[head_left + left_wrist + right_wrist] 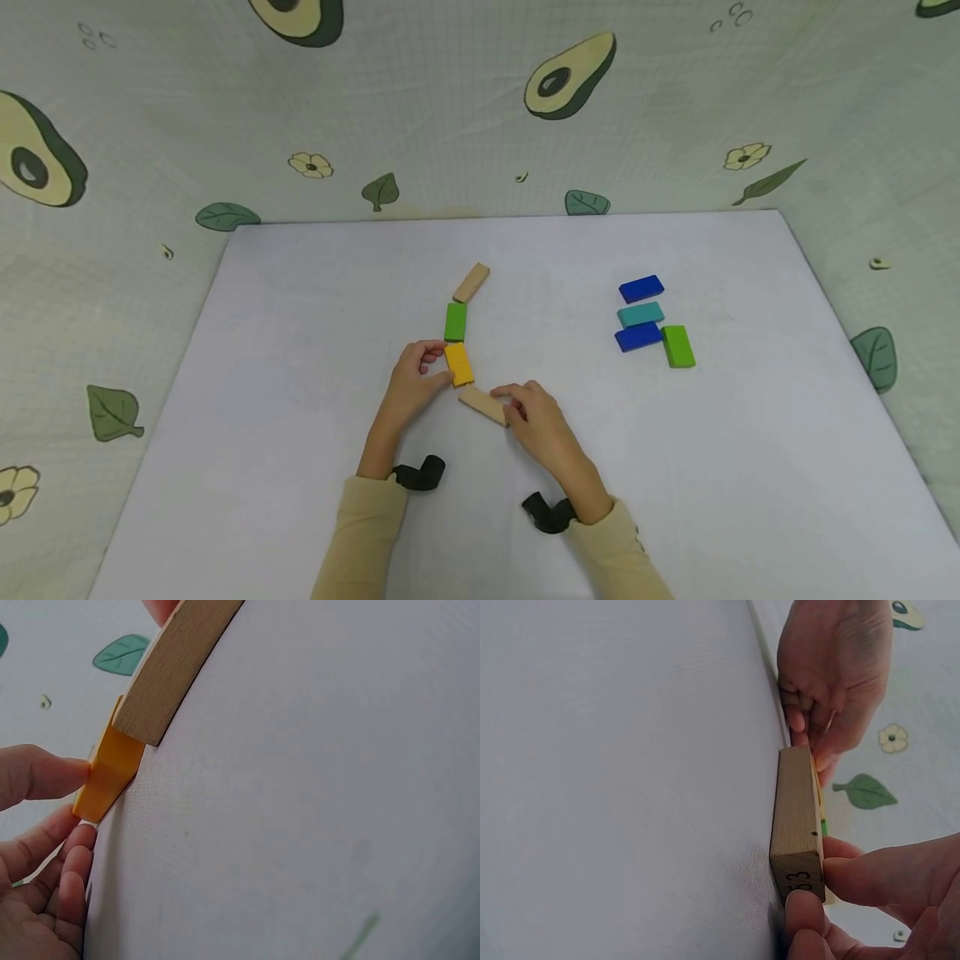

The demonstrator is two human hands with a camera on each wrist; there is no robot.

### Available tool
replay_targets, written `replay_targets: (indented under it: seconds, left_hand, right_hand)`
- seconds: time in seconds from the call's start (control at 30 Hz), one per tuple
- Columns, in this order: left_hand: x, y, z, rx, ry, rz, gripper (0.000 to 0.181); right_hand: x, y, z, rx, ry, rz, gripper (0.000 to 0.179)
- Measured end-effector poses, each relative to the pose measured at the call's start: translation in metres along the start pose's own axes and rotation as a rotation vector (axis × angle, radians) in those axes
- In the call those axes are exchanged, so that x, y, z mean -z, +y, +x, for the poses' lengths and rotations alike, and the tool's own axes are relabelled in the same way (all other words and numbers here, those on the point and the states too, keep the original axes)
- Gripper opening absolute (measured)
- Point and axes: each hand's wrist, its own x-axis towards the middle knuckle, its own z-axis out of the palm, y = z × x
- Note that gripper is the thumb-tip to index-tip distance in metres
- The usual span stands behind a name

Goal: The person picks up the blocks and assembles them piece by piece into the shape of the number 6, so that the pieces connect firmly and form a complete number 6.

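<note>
A bent row of blocks lies on the white table: a far plain wooden block (472,282), a green block (455,322), a yellow block (459,364) and a near plain wooden block (483,405). My left hand (415,382) holds the yellow block between thumb and index finger; the left wrist view shows the thumb on the yellow block (112,769). With thumb and fingers, my right hand (538,421) pinches the near wooden block at its right end. Digits are printed on that end of the wooden block (796,817) in the right wrist view.
Right of the row sit two dark blue blocks (641,289), a teal block (641,314) between them and a light green block (678,347). A cloth (450,108) with avocado print surrounds the white table (750,467). Each wrist carries a black strap piece (422,473).
</note>
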Motion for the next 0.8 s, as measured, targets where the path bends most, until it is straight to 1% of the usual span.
replay_targets:
  seconds: [0.23, 0.47, 0.8]
  left_hand:
    - [0.0006, 0.0004, -0.0003, 0.000, -0.005, 0.006, 0.041]
    - [0.0002, -0.0003, 0.0004, 0.004, -0.005, 0.001, 0.042]
    - [-0.0007, 0.0008, -0.0032, -0.002, -0.001, -0.019, 0.046]
  right_hand:
    - [0.0002, -0.0008, 0.0000, -0.013, -0.003, 0.002, 0.024]
    - [0.0010, -0.0010, -0.0005, -0.008, 0.001, 0.009, 0.025]
    - [0.0031, 0.0042, -0.0005, -0.023, 0.006, 0.052, 0.026]
